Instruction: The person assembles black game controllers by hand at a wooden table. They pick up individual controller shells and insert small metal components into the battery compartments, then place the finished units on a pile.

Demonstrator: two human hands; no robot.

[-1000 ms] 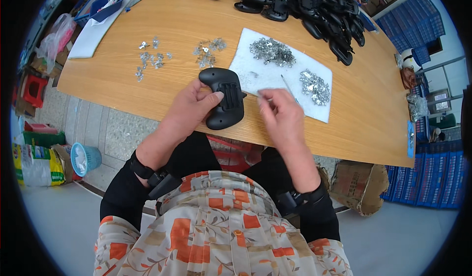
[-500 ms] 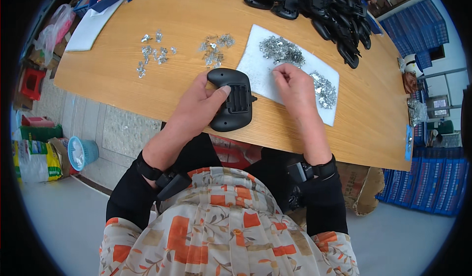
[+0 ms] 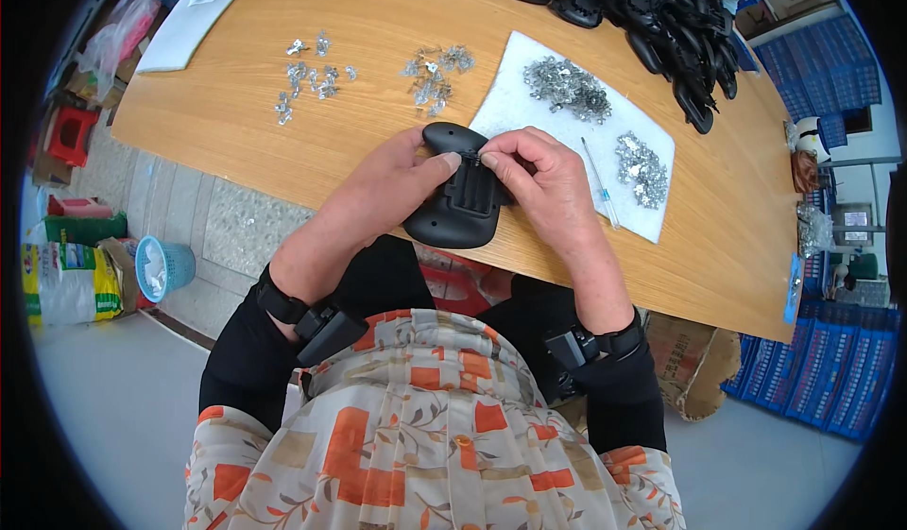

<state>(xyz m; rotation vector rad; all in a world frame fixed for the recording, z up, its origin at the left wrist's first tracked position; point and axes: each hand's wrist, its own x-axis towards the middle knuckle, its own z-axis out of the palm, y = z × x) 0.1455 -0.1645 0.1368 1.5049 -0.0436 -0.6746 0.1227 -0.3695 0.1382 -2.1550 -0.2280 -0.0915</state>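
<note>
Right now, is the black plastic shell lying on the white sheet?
No, the black plastic shell sits on bare wood beside the white sheet, held by both hands.

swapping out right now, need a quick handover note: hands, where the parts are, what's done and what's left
Left hand: holds the black shell at the table edge, thumb at its open compartment.
Right hand: fingertips pinched at the top of the compartment, seemingly pressing in a small metal clip; the clip itself is too small to see.
Parts: two clip piles and a thin tool on the white pad; loose clips on the wood; more black shells heaped at the far right.
Done: cannot tell how many clips are seated.
Left: finish this shell; a large heap waits.
</note>
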